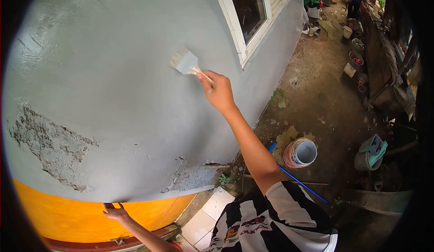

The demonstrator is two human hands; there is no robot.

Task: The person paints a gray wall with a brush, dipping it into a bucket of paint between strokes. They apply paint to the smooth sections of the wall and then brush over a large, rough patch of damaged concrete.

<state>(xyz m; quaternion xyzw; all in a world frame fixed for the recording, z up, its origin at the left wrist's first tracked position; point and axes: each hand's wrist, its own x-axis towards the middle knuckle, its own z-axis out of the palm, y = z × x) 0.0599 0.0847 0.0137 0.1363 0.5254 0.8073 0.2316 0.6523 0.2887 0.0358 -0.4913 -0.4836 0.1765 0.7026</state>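
My right hand (219,89) grips the handle of a wide paintbrush (185,63), whose pale bristles point up and left against the grey wall (122,85). The wall looks wet and shiny at the upper left. Low on the left, my left hand (116,212) holds nothing; its fingers are spread near the line where the grey meets an orange band (86,216). A rough patch of broken plaster (52,148) lies above and left of that hand. To the right of my right arm, a paint bucket (304,153) stands on the ground.
A white-framed window (247,49) is set in the wall above the brush. Beside the bucket lies a blue pole (303,187). Another bucket (363,161) with tools on it stands further right. Several containers line the dirt path, and a person (356,0) stands at its far end.
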